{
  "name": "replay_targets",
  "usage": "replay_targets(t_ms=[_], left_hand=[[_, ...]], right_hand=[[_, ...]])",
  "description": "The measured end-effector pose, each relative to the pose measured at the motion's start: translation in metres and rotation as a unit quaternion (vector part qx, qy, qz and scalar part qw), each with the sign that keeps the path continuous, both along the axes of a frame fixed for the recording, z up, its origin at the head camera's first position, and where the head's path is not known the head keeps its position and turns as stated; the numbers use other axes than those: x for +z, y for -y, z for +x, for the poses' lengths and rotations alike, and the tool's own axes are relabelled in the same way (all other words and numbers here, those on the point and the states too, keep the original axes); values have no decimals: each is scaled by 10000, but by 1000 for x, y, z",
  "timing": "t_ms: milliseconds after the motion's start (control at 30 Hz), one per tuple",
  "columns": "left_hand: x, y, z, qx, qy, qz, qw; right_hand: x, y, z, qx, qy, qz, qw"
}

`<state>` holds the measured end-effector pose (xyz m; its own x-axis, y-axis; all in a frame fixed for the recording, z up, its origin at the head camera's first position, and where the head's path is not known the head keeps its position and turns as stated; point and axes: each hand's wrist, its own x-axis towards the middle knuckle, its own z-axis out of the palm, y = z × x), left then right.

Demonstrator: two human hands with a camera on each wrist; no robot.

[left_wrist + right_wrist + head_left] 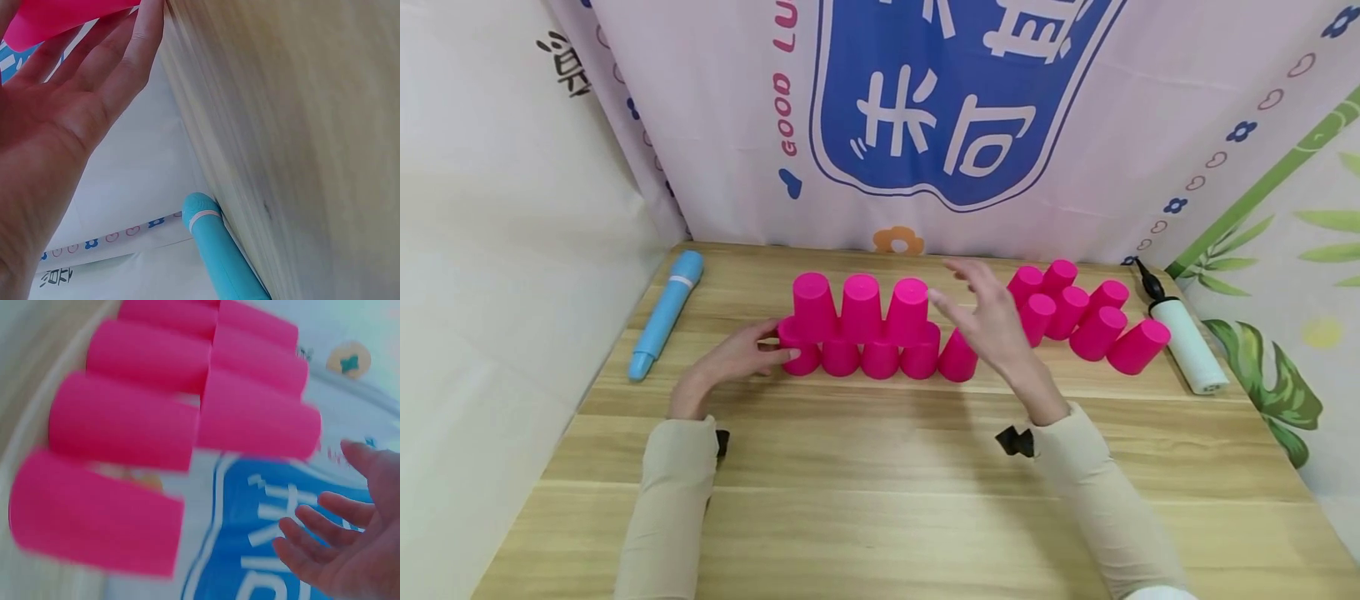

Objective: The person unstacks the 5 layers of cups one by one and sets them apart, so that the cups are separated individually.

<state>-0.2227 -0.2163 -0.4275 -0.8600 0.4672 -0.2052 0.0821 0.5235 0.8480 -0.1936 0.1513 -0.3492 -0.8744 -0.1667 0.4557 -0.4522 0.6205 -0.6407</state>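
Note:
Pink plastic cups stand upside down on the wooden table. Several form a lower row, and three sit above it, bridging the gaps. My left hand [737, 360] is at the lower row's left end, its thumb in front of the end cup [801, 360] and its fingers reaching behind. In the left wrist view, a pink cup [59, 19] shows between them. The right hand [992, 321] hovers empty with spread fingers beside the right upper cup [907, 312], above the lower row's right end cup [958, 358]. A gap separates its fingers from the cups in the right wrist view.
More inverted pink cups [1097, 333] stand grouped at the right. A white hand pump [1187, 346] with a black nozzle lies beyond them. On the left lies a blue tube [667, 312] with a pale band. A printed cloth [730, 167] hangs behind the table [880, 500].

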Motion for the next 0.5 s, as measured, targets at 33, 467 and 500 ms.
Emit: replay_targets(t_ms=[33,467,500], left_hand=[[0,0,0,-4,0,2,10000],[1,-1,0,-26,-7,21,10000],[1,-1,0,-20,-1,27,10000]], right_hand=[[-1,6,0,115,213,-2,9997],[-20,29,-6,363,802,-260,9958],[-20,29,-5,380,806,-328,9955]])
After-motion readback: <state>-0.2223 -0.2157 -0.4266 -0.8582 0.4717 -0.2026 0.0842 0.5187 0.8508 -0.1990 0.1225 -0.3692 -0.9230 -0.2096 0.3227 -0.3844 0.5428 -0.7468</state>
